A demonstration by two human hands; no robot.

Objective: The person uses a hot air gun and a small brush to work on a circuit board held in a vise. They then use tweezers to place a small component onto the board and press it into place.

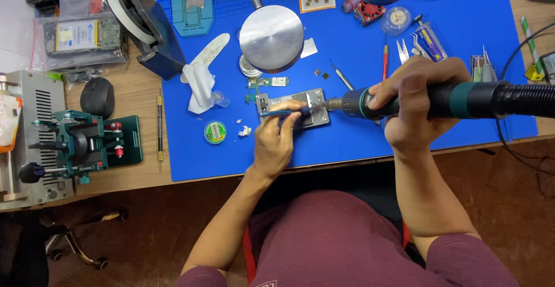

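Note:
My right hand (417, 99) grips a black and teal hot-air handle (462, 100) with a thick hose; its metal nozzle points left at a small grey metal fixture plate (311, 97) on the blue work mat (191, 148). My left hand (276, 139) holds thin blue-handled tweezers (283, 112) over the same plate, tips near the nozzle. A small green circuit board (267, 83) lies just behind the plate.
A round metal lamp head (272, 38) hangs over the mat. A crumpled white tissue (199, 79), a small green tin (214, 132), tweezers and syringes (425, 41) lie around. A green clamp fixture (87, 142) and grey machine (29, 131) stand at left.

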